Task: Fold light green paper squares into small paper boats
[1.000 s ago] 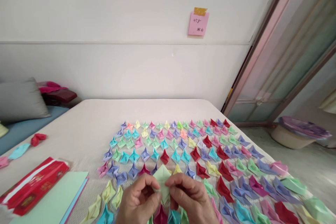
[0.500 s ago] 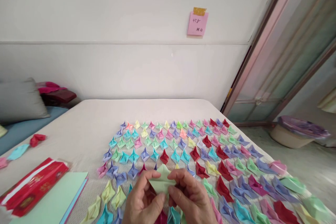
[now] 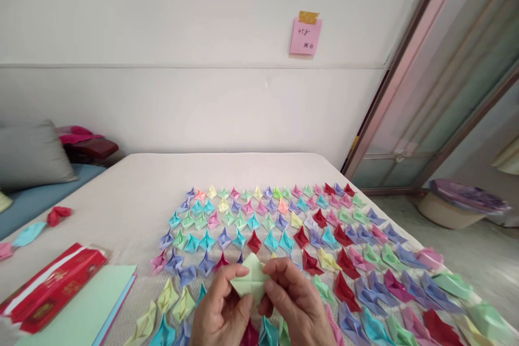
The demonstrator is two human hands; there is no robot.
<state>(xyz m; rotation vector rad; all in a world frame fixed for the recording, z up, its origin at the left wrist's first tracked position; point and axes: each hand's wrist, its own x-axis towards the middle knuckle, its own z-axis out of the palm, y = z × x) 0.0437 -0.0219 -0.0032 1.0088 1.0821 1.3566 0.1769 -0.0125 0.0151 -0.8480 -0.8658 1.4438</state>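
Note:
A small pale green folded paper (image 3: 252,280) is held up near the bottom centre, with crease lines across its face and a point at the top. My left hand (image 3: 225,303) pinches its left side between thumb and fingers. On the right side, my right hand (image 3: 292,300) grips the paper's edge with its fingertips. Rows of small folded paper boats in many colours cover the table around and beyond both hands, among them a red boat (image 3: 253,241) and a cyan boat (image 3: 206,240). The boats right under my hands are partly hidden.
At the left lie a red packet (image 3: 52,289), a stack of coloured paper sheets (image 3: 89,303) and some folded pieces, one of them red (image 3: 59,216). A grey cushion (image 3: 34,154) is farther back. A lined bin (image 3: 458,205) stands right of the table (image 3: 162,173).
The green paper now shows more of its creased face and looks squarer. My right thumb has shifted slightly up and right along its edge. The rest looks the same.

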